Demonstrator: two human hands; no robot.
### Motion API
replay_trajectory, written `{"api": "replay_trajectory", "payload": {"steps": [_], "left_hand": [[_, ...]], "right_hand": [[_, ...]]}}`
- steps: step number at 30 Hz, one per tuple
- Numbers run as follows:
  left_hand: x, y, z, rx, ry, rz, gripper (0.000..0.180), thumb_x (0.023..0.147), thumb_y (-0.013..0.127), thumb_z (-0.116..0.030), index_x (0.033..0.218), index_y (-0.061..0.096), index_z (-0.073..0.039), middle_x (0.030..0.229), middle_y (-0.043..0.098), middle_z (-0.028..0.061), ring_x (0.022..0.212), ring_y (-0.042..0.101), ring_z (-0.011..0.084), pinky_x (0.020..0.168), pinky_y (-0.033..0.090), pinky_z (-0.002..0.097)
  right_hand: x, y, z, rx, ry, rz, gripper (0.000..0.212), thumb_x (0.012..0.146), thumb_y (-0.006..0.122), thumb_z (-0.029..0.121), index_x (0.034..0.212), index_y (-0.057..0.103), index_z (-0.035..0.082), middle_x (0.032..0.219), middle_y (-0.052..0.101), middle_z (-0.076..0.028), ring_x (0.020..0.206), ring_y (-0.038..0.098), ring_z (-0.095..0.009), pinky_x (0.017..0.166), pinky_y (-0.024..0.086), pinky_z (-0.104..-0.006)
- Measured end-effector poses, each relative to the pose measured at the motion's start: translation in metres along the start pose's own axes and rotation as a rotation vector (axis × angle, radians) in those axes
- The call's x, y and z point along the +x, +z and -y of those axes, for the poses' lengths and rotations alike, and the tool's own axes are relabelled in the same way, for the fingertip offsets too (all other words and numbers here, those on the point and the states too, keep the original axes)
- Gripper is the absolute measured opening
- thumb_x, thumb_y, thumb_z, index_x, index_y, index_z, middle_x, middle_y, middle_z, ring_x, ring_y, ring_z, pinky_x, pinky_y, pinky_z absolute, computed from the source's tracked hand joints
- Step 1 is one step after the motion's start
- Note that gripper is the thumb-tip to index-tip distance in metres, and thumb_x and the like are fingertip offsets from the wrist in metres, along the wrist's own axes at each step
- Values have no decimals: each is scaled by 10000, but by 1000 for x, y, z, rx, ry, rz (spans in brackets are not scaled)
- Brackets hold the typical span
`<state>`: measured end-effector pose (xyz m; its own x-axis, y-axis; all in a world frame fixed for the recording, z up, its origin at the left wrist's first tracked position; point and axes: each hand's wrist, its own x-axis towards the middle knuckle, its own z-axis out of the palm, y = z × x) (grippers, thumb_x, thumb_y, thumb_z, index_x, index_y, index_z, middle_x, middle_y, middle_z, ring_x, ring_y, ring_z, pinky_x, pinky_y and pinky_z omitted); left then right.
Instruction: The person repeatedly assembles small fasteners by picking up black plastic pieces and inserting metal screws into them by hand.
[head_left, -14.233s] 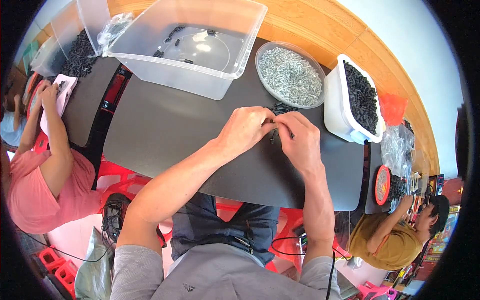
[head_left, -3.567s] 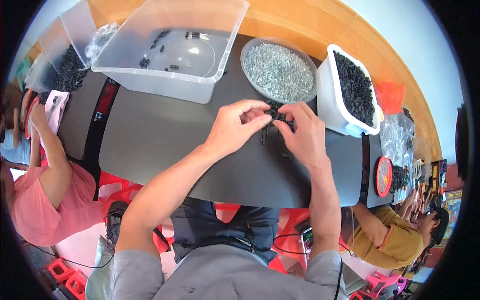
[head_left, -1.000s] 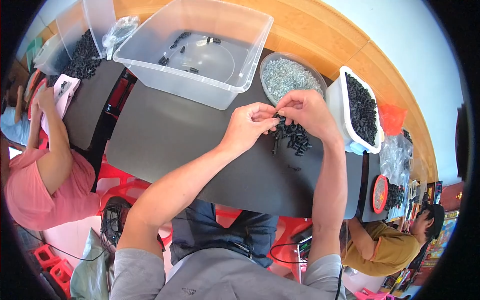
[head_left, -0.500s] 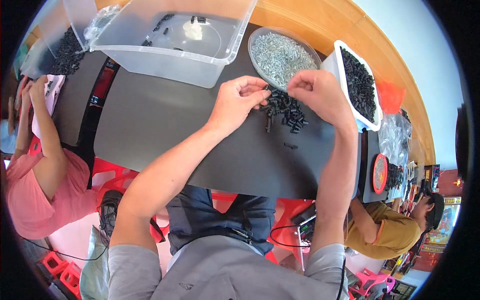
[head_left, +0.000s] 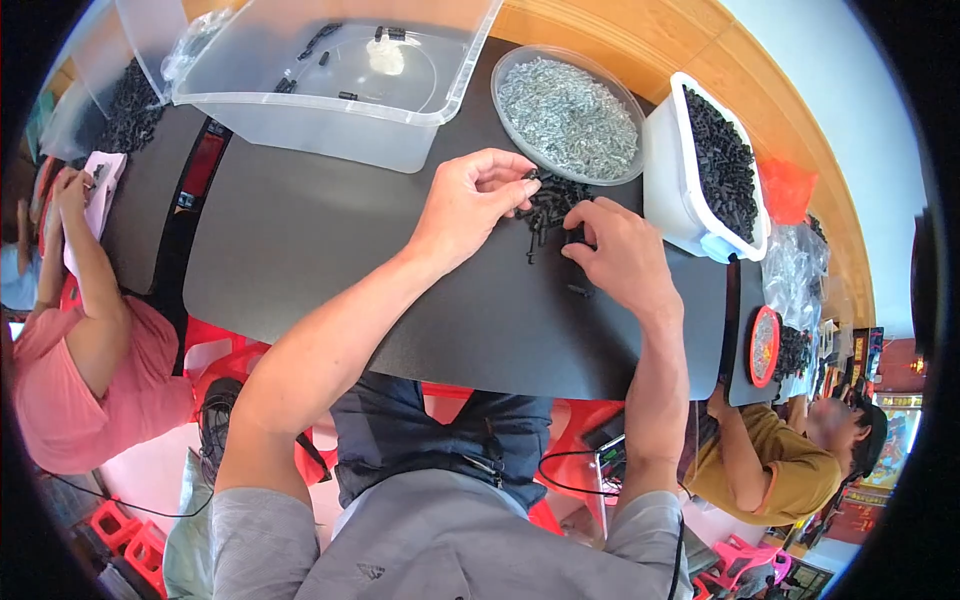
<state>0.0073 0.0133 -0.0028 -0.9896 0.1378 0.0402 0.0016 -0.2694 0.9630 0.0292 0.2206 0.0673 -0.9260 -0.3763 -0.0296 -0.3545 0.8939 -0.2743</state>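
My left hand is closed in a pinch on a small black plastic part, held just above the table. My right hand is down at the right side of a loose pile of black plastic parts. Its thumb and fingertips close around a dark piece, partly hidden by the fingers. One single black part lies apart on the dark table, nearer to me. Beyond the pile, a round clear dish holds many small silvery metal pieces, which look like screws.
At the right stands a white bin full of black parts. A large translucent tub at the back left has a few black parts inside. One person in pink sits at the left, another in mustard at the right.
My right hand has moved from the dish's edge toward me, down to the pile. My left hand stays almost in place with its black part.
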Motion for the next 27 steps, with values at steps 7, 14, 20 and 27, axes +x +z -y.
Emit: {"api": "replay_trajectory", "payload": {"steps": [7,14,20,27], "left_hand": [[0,0,-2,25,-3,18,216,923,731,-87,1106,687,18,953,730,66,813,671,85,680,525,247],[-10,9,-3,169,-18,136,232,939,701,-55,1161,688,10,996,747,61,851,693,105,736,539,251],[-13,8,-3,203,-2,165,219,945,701,-67,1146,696,18,963,750,68,854,702,106,736,550,255],[-13,9,-4,212,22,165,230,945,704,-74,1154,702,22,954,752,74,844,703,109,750,563,257]], "right_hand": [[4,5,-5,-37,-29,-38,143,804,757,153,919,716,79,869,668,-102,824,683,-325,755,536,-448],[8,6,-18,681,63,-205,165,865,694,37,1014,765,26,857,742,-88,701,667,-150,644,519,-278],[10,10,-16,1027,128,-190,193,911,664,13,1081,751,-10,897,739,-46,722,609,-57,656,489,-213],[10,15,-14,1035,75,-158,204,915,662,13,1098,750,5,876,725,-27,732,605,-55,664,492,-212]]}}
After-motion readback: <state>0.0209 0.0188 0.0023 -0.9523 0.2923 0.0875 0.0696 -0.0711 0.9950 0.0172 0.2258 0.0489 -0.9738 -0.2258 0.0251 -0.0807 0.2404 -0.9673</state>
